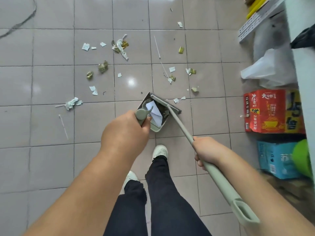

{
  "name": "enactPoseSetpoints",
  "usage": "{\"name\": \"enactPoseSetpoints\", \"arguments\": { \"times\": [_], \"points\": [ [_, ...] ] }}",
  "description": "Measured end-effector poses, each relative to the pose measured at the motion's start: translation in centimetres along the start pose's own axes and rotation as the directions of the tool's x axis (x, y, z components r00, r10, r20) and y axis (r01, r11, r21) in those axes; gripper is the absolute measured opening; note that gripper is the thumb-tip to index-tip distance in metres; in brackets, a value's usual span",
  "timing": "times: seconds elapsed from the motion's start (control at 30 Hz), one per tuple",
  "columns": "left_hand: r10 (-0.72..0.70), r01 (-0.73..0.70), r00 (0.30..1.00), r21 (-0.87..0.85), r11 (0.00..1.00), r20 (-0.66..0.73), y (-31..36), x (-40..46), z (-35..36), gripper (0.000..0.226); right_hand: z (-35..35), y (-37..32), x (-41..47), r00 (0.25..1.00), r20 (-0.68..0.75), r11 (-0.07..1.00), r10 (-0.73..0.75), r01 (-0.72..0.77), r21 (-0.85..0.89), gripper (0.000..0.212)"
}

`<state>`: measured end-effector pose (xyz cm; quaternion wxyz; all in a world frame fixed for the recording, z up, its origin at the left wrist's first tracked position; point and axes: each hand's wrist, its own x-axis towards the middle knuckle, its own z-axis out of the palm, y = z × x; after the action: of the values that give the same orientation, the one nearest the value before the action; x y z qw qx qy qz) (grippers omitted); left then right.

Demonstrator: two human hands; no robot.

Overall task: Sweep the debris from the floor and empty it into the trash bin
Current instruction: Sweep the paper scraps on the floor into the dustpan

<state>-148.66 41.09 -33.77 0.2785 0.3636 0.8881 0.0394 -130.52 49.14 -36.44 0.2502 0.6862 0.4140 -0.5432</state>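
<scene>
Broom (180, 124) head at dustpan (156, 114) mouth; left hand (125, 133), right hand (206, 150) grip handles.

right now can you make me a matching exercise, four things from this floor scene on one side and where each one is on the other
1 sage-green plastic dustpan
2 sage-green broom pole
3 red printed cardboard box
4 crumpled white tissue wad

a on the tiles far left of the dustpan
b gripped by the right hand
c handle held by the left hand
d against the shelving on the right

Pairs: 1c, 2b, 3d, 4a

Left hand (126, 133) holds dustpan (157, 114); right hand (207, 151) holds broom (180, 124) over scattered debris (120, 46).
</scene>
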Motion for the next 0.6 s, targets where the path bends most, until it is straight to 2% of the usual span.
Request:
{"name": "enactPoseSetpoints", "arguments": {
  "times": [0.17,0.33,0.47,0.6],
  "points": [
    [-0.022,0.021,1.0,0.045,0.999,0.021,3.2,2.0,-0.1,0.036,-4.6,-1.1,0.1,0.999,-0.024,0.999,-0.032,0.033,0.043,0.026],
    [0.027,-0.028,0.999,0.066,0.997,0.018,5.5,2.9,-0.2,0.04,-9.2,-1.8,0.0,0.999,-0.036,0.996,-0.039,0.041,0.08,0.016],
    [0.03,-0.032,0.999,0.076,0.997,0.028,6.6,3.2,-0.4,0.041,-13.1,-3.3,1.5,0.994,-0.1,0.986,-0.035,0.051,0.162,0.027],
    [0.021,-0.024,0.999,0.096,0.995,0.031,7.2,3.8,-0.4,0.042,-15.1,-6.3,4.6,0.986,-0.162,0.964,-0.038,0.079,0.253,0.024]
  ]
}}
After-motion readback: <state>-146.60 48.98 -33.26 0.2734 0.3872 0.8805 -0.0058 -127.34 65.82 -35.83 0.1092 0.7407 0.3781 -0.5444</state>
